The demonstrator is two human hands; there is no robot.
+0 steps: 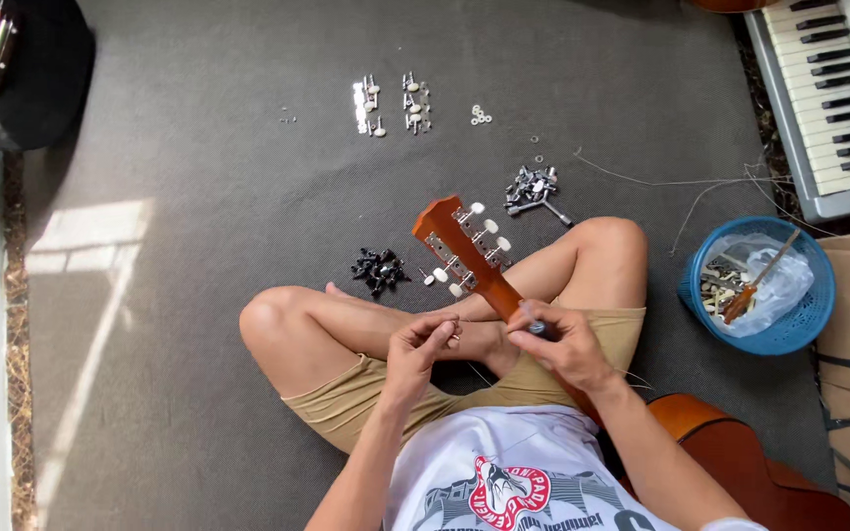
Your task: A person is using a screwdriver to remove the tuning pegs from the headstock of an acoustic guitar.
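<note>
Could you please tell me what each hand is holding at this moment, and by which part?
The right hand grips the guitar by its neck, just below the headstock. The left hand pinches something small and thin at its fingertips; what it is cannot be told.

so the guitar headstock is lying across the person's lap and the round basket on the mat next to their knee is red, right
Not quite: the basket is blue, not red, as the head view shows. The rest stands: the guitar headstock lies across the person's lap, and the round basket sits on the mat next to their knee.
</note>
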